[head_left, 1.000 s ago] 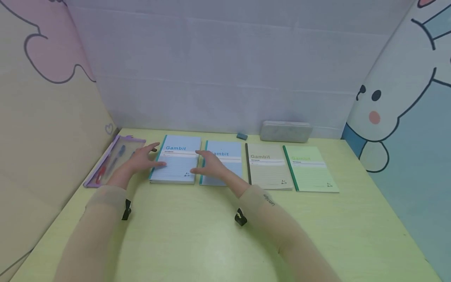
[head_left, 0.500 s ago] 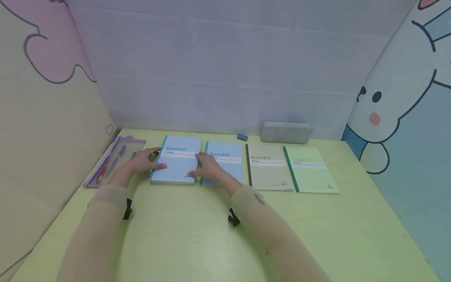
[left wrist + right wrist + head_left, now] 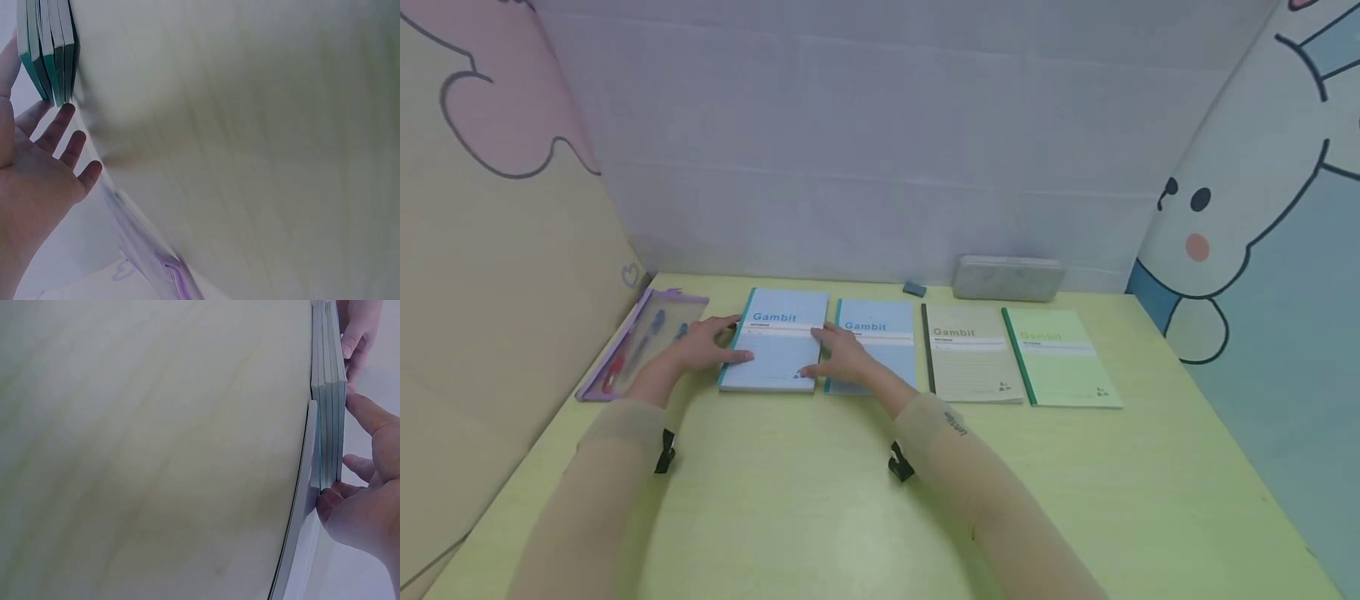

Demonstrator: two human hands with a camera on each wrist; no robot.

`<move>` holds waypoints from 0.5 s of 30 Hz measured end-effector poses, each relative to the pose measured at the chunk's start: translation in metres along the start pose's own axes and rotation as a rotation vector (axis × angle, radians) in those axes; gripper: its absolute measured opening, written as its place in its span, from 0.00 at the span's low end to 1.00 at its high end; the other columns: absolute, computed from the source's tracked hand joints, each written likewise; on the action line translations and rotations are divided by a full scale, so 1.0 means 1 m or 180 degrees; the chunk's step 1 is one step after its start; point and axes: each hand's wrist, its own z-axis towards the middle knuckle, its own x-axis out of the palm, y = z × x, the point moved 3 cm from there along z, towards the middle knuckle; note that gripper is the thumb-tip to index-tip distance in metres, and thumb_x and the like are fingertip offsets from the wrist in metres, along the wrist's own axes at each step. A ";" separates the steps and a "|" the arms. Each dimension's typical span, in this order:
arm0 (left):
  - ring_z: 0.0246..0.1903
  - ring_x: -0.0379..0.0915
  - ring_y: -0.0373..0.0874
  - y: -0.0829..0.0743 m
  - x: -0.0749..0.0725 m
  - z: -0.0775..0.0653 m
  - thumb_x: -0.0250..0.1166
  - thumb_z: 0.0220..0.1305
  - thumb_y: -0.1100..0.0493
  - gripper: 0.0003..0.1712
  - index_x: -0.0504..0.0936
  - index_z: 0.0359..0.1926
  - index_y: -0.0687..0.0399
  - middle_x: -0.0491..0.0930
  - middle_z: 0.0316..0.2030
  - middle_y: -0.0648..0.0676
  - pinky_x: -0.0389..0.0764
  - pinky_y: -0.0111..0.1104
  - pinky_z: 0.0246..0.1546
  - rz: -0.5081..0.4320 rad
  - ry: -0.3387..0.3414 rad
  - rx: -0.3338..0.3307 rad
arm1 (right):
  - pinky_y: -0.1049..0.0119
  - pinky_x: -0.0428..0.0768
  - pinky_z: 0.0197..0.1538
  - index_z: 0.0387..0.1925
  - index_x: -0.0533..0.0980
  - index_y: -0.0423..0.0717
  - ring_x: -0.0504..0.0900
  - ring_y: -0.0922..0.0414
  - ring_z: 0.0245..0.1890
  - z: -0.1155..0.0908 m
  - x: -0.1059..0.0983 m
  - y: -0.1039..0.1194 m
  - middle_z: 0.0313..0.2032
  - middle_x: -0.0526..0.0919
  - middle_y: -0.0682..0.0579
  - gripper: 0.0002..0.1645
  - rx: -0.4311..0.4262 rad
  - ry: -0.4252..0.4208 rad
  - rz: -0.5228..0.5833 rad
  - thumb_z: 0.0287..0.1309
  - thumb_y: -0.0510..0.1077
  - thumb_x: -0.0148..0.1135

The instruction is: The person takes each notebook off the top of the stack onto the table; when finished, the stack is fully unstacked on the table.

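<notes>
A stack of several blue "Gambit" notebooks (image 3: 778,358) lies flat on the table's left part, with teal spines. My left hand (image 3: 703,343) touches its spine side, thumb over the cover; in the left wrist view the hand's other fingers (image 3: 56,128) are spread and fairly straight, some tips at the spines. At the opposite edge my right hand (image 3: 844,354) holds the stack, thumb on the cover and fingertips against the page edges, as the right wrist view shows. Partly under the right hand lies a single blue notebook (image 3: 874,315).
Further right lie a beige notebook (image 3: 973,375) and a green notebook (image 3: 1067,375). A purple-edged zip pouch (image 3: 651,342) with pens is left of the stack. A blue eraser (image 3: 914,289) and a grey pencil case (image 3: 1007,279) stand along the back wall.
My right hand has moved slightly left onto the stack's right edge and its fingers have drawn in. My left fingers have come closer to the spine. The stack has hardly moved.
</notes>
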 end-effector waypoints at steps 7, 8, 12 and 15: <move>0.67 0.43 0.70 0.000 0.001 -0.006 0.68 0.52 0.38 0.59 0.48 0.72 0.62 0.54 0.67 0.71 0.50 0.64 0.61 -0.0199 -0.0105 0.0075 | 0.51 0.57 0.69 0.71 0.56 0.53 0.50 0.48 0.72 -0.001 -0.003 -0.002 0.73 0.48 0.47 0.49 -0.0012 -0.0058 0.0429 0.52 0.55 0.69; 0.67 0.44 0.70 0.000 0.000 -0.006 0.68 0.53 0.39 0.58 0.48 0.73 0.61 0.54 0.67 0.71 0.52 0.63 0.61 -0.0265 -0.0125 0.0093 | 0.52 0.58 0.68 0.71 0.57 0.53 0.52 0.48 0.71 -0.001 -0.004 -0.003 0.73 0.48 0.48 0.49 -0.0012 -0.0079 0.0498 0.52 0.54 0.69; 0.64 0.52 0.66 -0.003 -0.002 -0.005 0.68 0.56 0.44 0.54 0.48 0.73 0.57 0.59 0.63 0.69 0.58 0.60 0.59 -0.0601 -0.0200 0.0178 | 0.57 0.68 0.63 0.70 0.59 0.54 0.65 0.51 0.66 0.001 -0.006 -0.007 0.73 0.49 0.51 0.45 -0.0038 -0.0219 0.0857 0.53 0.49 0.69; 0.58 0.61 0.62 -0.006 -0.006 -0.002 0.67 0.59 0.49 0.50 0.49 0.74 0.52 0.67 0.57 0.66 0.65 0.55 0.56 -0.0842 -0.0295 0.0221 | 0.63 0.75 0.55 0.68 0.62 0.50 0.72 0.52 0.60 0.000 -0.009 -0.009 0.72 0.52 0.50 0.42 -0.0103 -0.0357 0.1236 0.53 0.42 0.69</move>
